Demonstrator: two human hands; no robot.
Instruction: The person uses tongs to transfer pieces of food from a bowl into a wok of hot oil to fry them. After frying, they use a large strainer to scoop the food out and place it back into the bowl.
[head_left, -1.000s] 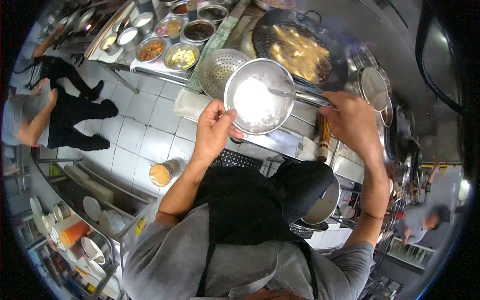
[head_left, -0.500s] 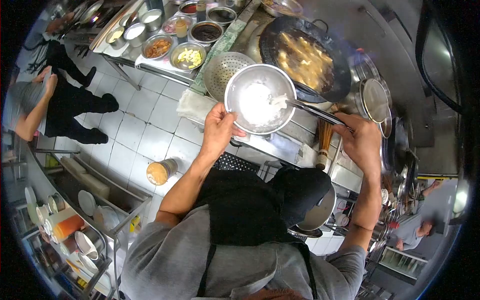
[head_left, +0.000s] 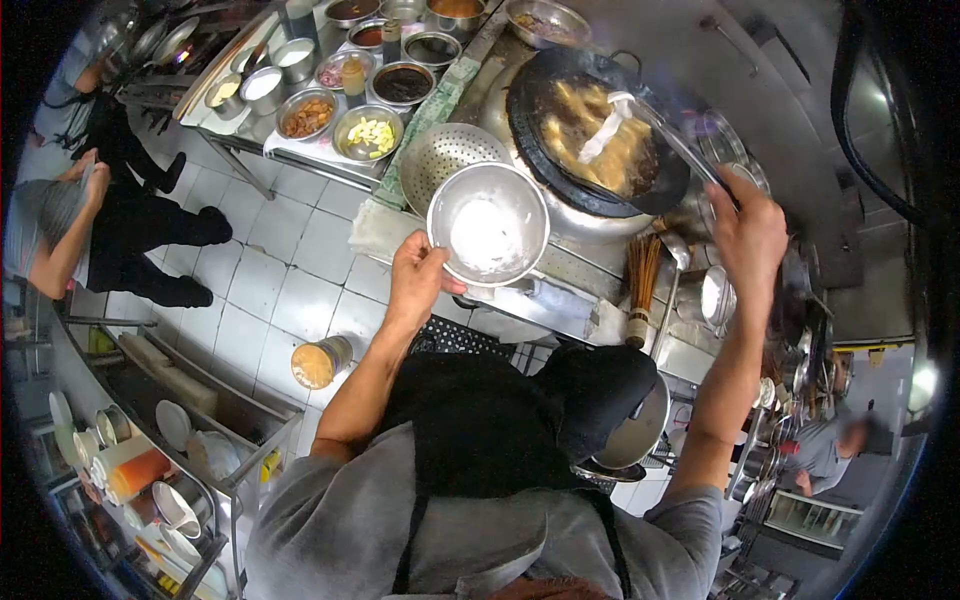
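My left hand [head_left: 415, 280] grips the rim of a metal bowl [head_left: 530, 215] that has white powder [head_left: 485, 235] in it. In my right hand [head_left: 750, 225] is a pair of metal tongs [head_left: 688, 152], closed on a pale, white-coated strip of food [head_left: 607, 138]. The strip hangs over a dark wok [head_left: 672, 180], overlapping the oil in this view. Golden-brown pieces [head_left: 575, 105] fry in bubbling oil there. Just beyond the bowl lies a round perforated strainer [head_left: 430, 150].
Pans of sauces and ingredients, among them chopped yellow pieces [head_left: 370, 135], stand on the left table. A bamboo brush [head_left: 640, 290] and ladle [head_left: 677, 250] lie right of the bowl. Another person [head_left: 60, 220] stands at left. A jar [head_left: 320, 362] is near my left arm.
My right hand has swung the tongs from the bowl out over the wok, carrying the white-coated strip. The bowl in my left hand has shifted slightly left and toward me.
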